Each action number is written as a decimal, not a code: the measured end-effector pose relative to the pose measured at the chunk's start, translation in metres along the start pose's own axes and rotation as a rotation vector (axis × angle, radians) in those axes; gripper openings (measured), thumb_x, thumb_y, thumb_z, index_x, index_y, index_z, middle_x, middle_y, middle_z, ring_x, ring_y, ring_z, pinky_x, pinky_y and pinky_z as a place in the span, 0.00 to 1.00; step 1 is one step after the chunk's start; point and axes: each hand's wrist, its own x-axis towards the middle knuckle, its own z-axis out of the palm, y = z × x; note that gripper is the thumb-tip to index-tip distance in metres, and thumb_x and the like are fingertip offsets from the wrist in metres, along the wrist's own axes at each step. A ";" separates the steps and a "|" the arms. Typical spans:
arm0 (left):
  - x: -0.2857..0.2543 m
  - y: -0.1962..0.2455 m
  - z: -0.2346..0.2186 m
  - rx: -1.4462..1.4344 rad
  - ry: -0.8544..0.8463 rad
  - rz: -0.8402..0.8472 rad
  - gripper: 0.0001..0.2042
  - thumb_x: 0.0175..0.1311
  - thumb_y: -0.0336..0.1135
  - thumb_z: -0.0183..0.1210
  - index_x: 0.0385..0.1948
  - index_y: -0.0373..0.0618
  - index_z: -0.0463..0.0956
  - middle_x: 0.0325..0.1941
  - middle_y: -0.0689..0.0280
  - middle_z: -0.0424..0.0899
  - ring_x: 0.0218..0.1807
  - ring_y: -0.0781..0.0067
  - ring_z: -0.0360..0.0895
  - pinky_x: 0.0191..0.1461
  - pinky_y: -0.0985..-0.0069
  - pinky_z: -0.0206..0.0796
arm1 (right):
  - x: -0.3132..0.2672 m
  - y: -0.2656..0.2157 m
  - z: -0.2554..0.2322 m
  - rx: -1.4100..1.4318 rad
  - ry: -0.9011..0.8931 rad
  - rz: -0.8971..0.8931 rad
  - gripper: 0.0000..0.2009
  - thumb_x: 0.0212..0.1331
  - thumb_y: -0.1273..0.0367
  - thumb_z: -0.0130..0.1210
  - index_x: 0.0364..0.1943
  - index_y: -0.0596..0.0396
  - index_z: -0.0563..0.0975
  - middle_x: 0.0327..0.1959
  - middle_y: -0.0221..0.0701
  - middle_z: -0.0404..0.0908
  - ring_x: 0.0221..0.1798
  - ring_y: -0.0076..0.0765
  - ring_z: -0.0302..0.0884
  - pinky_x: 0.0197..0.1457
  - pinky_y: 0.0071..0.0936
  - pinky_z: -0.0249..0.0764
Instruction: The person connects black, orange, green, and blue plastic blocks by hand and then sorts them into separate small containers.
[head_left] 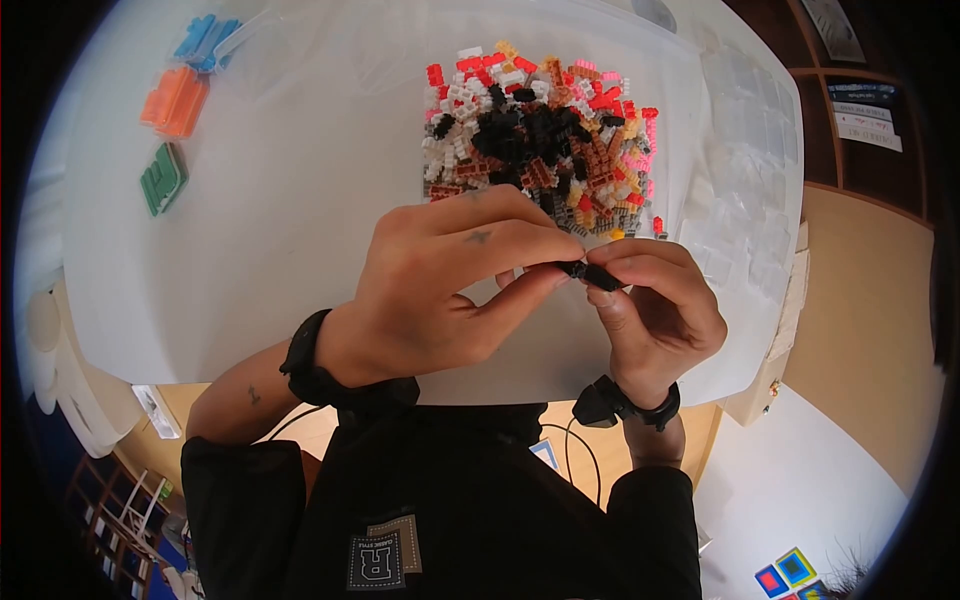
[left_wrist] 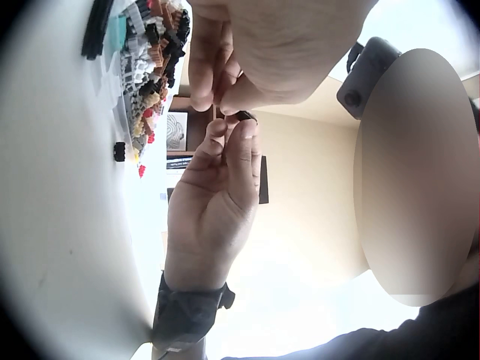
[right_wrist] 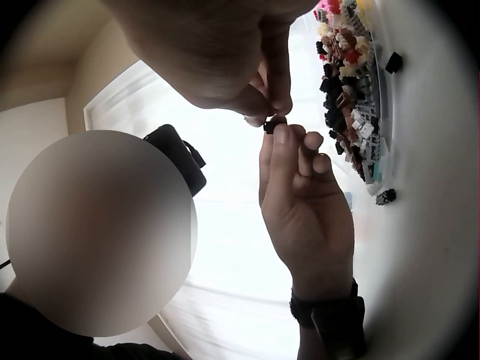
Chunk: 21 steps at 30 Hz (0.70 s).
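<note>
While the left hand (head_left: 430, 285) and the right hand (head_left: 660, 310) met above the near side of the white table (head_left: 270, 210), a small black piece (head_left: 604, 279) was pinched between them, held up off the tabletop. From where I stood, the left thumb and forefinger gripped one end of it and the right thumb and forefinger the other, with the remaining fingers loosely bent. Whether it was one brick or two joined, I could not tell. Just beyond the fingers spread a heap of tiny bricks (head_left: 535, 150), black in the middle, with red, white, brown and pink around. A loose black brick (right_wrist: 394, 62) lay beside the heap. Over on the person's left lay a blue piece (head_left: 207, 42), an orange piece (head_left: 175, 100) and a green piece (head_left: 163, 178); clear plastic compartments (head_left: 740, 170) were on the right.
</note>
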 end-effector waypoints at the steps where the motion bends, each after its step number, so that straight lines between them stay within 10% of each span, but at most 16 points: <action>1: 0.000 0.000 0.000 0.005 -0.003 0.001 0.14 0.43 0.17 0.67 0.35 0.40 0.81 0.32 0.59 0.83 0.29 0.71 0.80 0.28 0.81 0.71 | 0.000 0.000 0.000 -0.004 0.004 0.003 0.12 0.43 0.86 0.63 0.35 0.66 0.79 0.34 0.45 0.82 0.39 0.39 0.82 0.38 0.26 0.78; 21: 0.001 -0.002 -0.001 -0.007 -0.018 -0.004 0.14 0.42 0.20 0.68 0.34 0.41 0.82 0.31 0.60 0.82 0.28 0.72 0.80 0.29 0.80 0.71 | 0.001 -0.003 0.005 -0.072 0.036 -0.034 0.14 0.40 0.87 0.64 0.35 0.66 0.80 0.34 0.44 0.82 0.37 0.37 0.82 0.40 0.26 0.79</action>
